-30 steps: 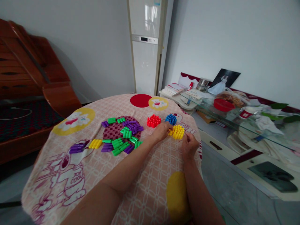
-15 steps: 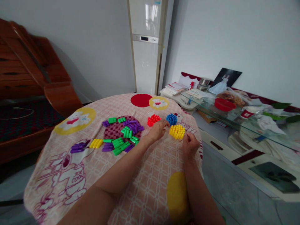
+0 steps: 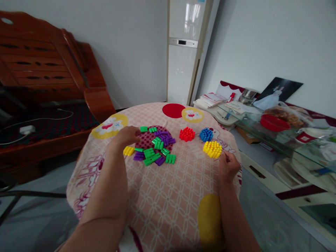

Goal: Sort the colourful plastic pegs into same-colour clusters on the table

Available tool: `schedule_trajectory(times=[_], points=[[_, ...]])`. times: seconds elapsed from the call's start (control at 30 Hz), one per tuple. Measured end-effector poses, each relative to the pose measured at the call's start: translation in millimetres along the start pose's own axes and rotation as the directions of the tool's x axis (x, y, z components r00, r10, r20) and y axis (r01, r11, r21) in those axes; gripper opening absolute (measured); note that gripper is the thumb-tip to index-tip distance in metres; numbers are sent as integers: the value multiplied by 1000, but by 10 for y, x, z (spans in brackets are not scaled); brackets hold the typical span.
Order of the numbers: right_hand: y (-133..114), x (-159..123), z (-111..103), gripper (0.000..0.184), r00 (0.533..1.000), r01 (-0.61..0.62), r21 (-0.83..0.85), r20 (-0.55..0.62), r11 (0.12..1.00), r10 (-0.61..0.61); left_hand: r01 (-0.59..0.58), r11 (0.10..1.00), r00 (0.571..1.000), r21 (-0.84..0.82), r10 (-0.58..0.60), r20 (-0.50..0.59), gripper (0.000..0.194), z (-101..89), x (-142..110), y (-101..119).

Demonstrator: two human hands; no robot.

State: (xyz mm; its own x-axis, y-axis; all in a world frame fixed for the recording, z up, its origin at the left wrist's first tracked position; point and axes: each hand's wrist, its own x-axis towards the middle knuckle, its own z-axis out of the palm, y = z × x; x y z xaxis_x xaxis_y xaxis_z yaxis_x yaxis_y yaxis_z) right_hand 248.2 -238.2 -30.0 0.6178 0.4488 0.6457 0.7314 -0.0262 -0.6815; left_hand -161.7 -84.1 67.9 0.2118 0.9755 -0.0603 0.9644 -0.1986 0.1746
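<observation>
Pale walls [image 3: 136, 45]; grey floor [image 3: 270, 217]. Wooden settee [image 3: 98, 103] left; glossy white upright appliance [image 3: 181, 70] near corner; glass shelf [image 3: 249, 120] right.

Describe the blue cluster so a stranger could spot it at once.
Find the pink patterned tablecloth, then its right half. Three knobbly clusters sit there: a red cluster, a yellow cluster and the blue cluster. It lies right of the red, beyond the yellow, the only blue one.
</observation>
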Motion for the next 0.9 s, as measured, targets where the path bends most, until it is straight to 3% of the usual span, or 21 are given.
schedule_trajectory(times=[0.07, 0.17, 0.37, 0.47, 0.57, 0.67, 0.73, 0.8, 0.9], points=[[-2, 2, -4, 31, 1000, -3, -2, -7, 1000, 3, 98, 992, 991, -77, -90, 103, 39, 6, -31, -263], [-4, 7, -8, 31, 1000, -5, 1, -14, 1000, 5, 149, 970, 966, -194, -102, 236, 38, 88, -63, -452], [-29, 11, -7, 31, 1000, -24, 12, -17, 1000, 25, 192, 958, 945, -213, -121, 305, 29, 135, -119, -350], [-64, 14, -10, 31, 999, -38, 30, -29, 999, 39, 183, 963, 958, -198, -130, 254, 32, 32, -131, -288], [-84, 16, -14, 30, 998, -50, 44, -44, 998, 52, 128, 965, 992, -229, -122, 40, 30, -81, -91, -172], [-90, 13, -18, 29, 997, -59, 52, -38, 997, 61, 36, 913, 985, -405, -100, -139, 30, -70, -6, 154], [-94, 10, -19, 29, 997, -63, 58, -32, 996, 65, -59, 806, 990, -590, -28, -138, 29, 60, 43, 512], [-99, 8, -18, 28, 998, -59, 59, -32, 997, 61, -118, 638, 993, -761, 84, -84, 28, 277, 54, 941], [-101, 10, -15, 27, 998, -58, 46, -27, 997, 59, 52, 405, 971, -913, 195, 141, 30, 653, -5, 1561]])
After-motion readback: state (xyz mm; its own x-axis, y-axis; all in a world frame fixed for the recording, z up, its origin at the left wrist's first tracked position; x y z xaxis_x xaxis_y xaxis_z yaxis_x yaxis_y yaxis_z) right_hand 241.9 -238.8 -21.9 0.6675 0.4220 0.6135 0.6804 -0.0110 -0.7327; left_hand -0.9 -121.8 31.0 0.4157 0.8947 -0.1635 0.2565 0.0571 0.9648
